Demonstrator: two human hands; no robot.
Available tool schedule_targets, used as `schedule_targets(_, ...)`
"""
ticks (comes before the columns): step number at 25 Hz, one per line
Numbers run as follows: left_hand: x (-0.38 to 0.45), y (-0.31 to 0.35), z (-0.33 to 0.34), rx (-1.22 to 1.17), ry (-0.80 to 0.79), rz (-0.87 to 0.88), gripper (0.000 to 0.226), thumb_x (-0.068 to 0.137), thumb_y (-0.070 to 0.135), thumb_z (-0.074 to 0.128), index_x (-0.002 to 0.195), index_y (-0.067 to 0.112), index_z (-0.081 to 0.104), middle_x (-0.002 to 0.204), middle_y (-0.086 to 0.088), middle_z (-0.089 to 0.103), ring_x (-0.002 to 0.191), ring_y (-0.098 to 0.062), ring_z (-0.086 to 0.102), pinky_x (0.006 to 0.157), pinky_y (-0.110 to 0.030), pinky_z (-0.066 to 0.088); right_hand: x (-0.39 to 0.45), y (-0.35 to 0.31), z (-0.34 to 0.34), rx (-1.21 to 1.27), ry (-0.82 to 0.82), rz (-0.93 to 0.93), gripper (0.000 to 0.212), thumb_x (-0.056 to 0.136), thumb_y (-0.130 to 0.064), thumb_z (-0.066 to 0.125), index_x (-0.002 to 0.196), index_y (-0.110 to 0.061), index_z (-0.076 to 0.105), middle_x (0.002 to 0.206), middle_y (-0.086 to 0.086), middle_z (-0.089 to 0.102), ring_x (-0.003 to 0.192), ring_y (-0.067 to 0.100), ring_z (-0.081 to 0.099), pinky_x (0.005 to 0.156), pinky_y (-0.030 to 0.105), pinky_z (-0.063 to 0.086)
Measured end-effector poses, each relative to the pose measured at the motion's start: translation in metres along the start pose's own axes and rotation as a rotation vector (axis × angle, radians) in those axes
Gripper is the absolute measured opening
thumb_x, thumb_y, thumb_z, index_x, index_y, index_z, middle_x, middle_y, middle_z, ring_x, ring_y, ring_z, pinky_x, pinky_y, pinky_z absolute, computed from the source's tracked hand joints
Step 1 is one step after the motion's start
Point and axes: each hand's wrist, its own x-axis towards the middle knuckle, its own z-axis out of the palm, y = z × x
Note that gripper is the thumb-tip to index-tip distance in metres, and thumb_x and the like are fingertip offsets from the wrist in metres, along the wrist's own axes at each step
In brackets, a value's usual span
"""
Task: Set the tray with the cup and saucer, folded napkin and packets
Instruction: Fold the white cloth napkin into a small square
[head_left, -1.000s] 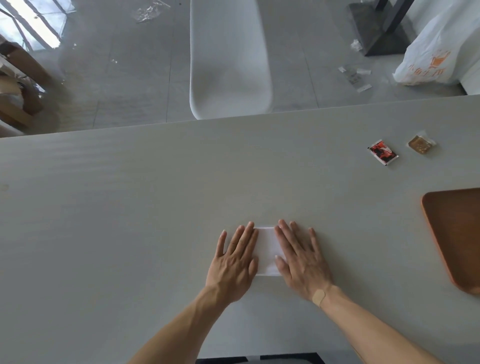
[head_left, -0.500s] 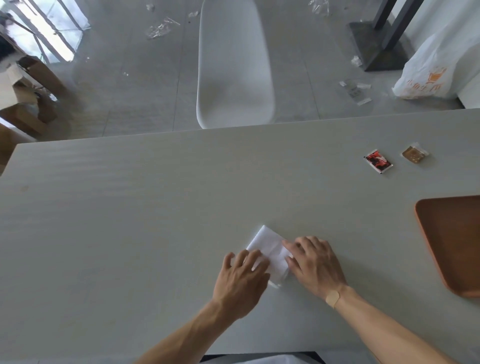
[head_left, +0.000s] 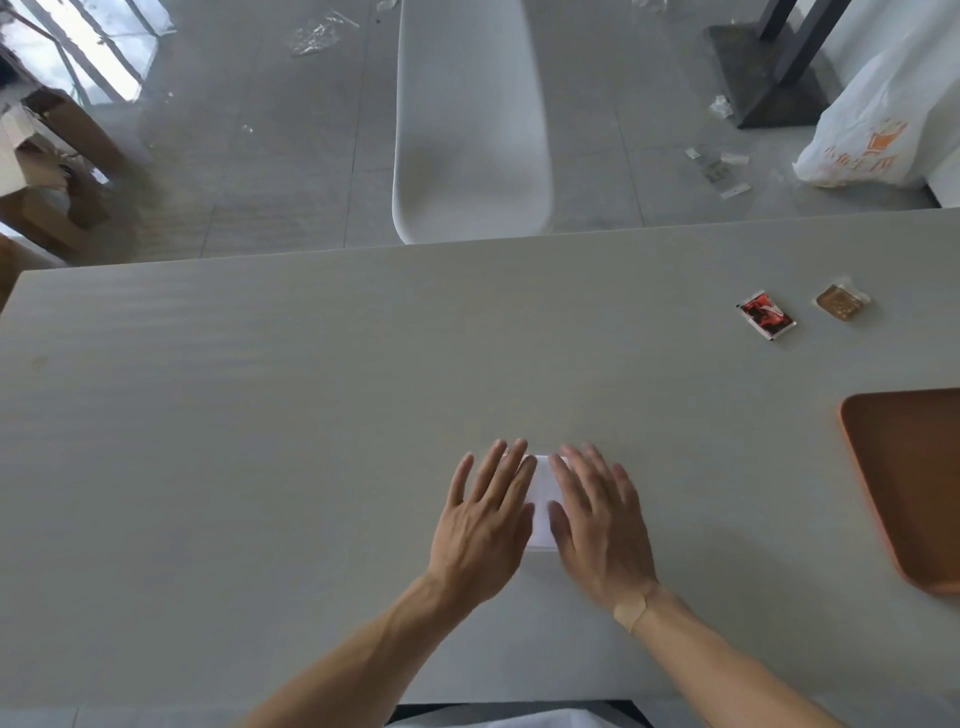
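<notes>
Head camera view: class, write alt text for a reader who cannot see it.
Two bare hands, left hand and right hand, press flat on a white folded napkin on a grey table. At far right lie a red packet, a brown packet and an empty wooden tray.

Your left hand (head_left: 485, 525) and right hand (head_left: 597, 530) lie flat, fingers spread, on the white napkin (head_left: 543, 499), seemingly folded; two packets (head_left: 767, 322) and the tray (head_left: 914, 483) sit well right.
</notes>
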Motion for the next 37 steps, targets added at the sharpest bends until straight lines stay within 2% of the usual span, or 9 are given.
schedule_targets(2, 0.011, 0.006, 0.006, 0.016, -0.046, -0.046, 0.054, 0.102, 0.029, 0.031, 0.153, 0.01, 0.028, 0.162, -0.006, 0.018, 0.151, -0.024, 0.011, 0.121, -0.051, 0.013, 0.011, -0.009, 0.009, -0.042, -0.092, -0.032, 0.054, 0.096, -0.03, 0.034, 0.143, -0.006, 0.045, 0.153, 0.009, 0.041, 0.143, 0.03, 0.035, 0.112, 0.057, 0.032)
schedule_targets(5, 0.013, 0.001, 0.023, 0.054, -0.109, -0.076, 0.058, 0.102, 0.032, 0.024, 0.155, 0.01, 0.019, 0.163, -0.006, 0.008, 0.151, -0.024, 0.006, 0.121, -0.052, 0.009, 0.013, -0.004, 0.024, -0.109, -0.172, -0.017, 0.059, 0.094, -0.029, 0.03, 0.148, -0.007, 0.036, 0.158, 0.007, 0.03, 0.145, 0.029, 0.029, 0.115, 0.056, 0.024)
schedule_targets(9, 0.016, -0.003, 0.031, 0.057, -0.128, -0.063, 0.059, 0.102, 0.036, 0.021, 0.155, 0.011, 0.015, 0.164, -0.007, 0.01, 0.151, -0.024, 0.004, 0.118, -0.047, 0.006, 0.012, -0.004, 0.032, -0.132, -0.216, 0.011, 0.061, 0.094, -0.031, 0.029, 0.15, -0.009, 0.031, 0.16, 0.005, 0.025, 0.146, 0.03, 0.025, 0.113, 0.055, 0.021)
schedule_targets(14, 0.003, -0.02, 0.024, 0.056, -0.125, -0.03, 0.061, 0.102, 0.04, 0.028, 0.155, 0.011, 0.017, 0.164, -0.006, 0.011, 0.151, -0.021, 0.007, 0.118, -0.054, 0.009, 0.006, 0.01, 0.024, -0.076, -0.23, -0.022, 0.065, 0.096, -0.042, 0.032, 0.152, -0.011, 0.026, 0.162, 0.004, 0.019, 0.148, 0.028, 0.02, 0.116, 0.052, 0.016)
schedule_targets(20, -0.013, -0.035, 0.028, 0.068, -0.161, -0.065, 0.066, 0.1, 0.049, 0.02, 0.156, 0.014, 0.012, 0.164, -0.003, 0.01, 0.151, -0.019, 0.007, 0.119, -0.054, 0.008, -0.007, 0.025, 0.028, -0.101, -0.242, -0.066, 0.068, 0.096, -0.047, 0.027, 0.155, -0.014, 0.016, 0.164, 0.001, 0.014, 0.15, 0.025, 0.014, 0.119, 0.051, 0.016)
schedule_targets(25, -0.012, -0.031, 0.023, 0.095, -0.151, -0.05, 0.066, 0.099, 0.048, 0.024, 0.154, 0.01, 0.021, 0.163, -0.005, 0.015, 0.15, -0.023, 0.015, 0.116, -0.057, 0.012, -0.006, 0.021, 0.023, -0.107, -0.244, -0.05, 0.069, 0.095, -0.047, 0.032, 0.153, -0.013, 0.023, 0.162, 0.002, 0.019, 0.149, 0.025, 0.018, 0.116, 0.051, 0.021)
schedule_targets(31, 0.005, -0.035, 0.003, 0.09, -0.226, -0.038, 0.074, 0.097, 0.055, 0.026, 0.155, 0.011, 0.016, 0.16, -0.005, 0.026, 0.147, -0.025, 0.021, 0.117, -0.06, 0.0, 0.01, 0.022, 0.005, -0.062, -0.22, -0.057, 0.069, 0.086, -0.051, 0.045, 0.144, -0.013, 0.046, 0.147, 0.002, 0.049, 0.136, 0.026, 0.045, 0.111, 0.044, 0.03)
schedule_targets(34, 0.03, -0.042, -0.016, 0.064, -0.238, -0.052, 0.066, 0.094, 0.051, 0.041, 0.151, 0.02, 0.028, 0.145, -0.002, 0.041, 0.131, -0.025, 0.041, 0.112, -0.048, 0.019, 0.033, 0.024, -0.012, -0.045, -0.348, -0.014, 0.07, 0.082, -0.052, 0.054, 0.145, -0.025, 0.042, 0.142, -0.005, 0.05, 0.132, 0.02, 0.044, 0.102, 0.036, 0.035)
schedule_targets(37, 0.054, -0.041, -0.034, 0.061, -0.306, -0.05, 0.052, 0.088, 0.04, 0.055, 0.138, 0.029, 0.047, 0.13, -0.002, 0.05, 0.12, -0.023, 0.048, 0.1, -0.038, 0.03, 0.051, 0.019, -0.021, -0.058, -0.451, 0.011, 0.065, 0.08, -0.047, 0.058, 0.141, -0.031, 0.043, 0.132, -0.005, 0.049, 0.123, 0.02, 0.042, 0.098, 0.034, 0.035)
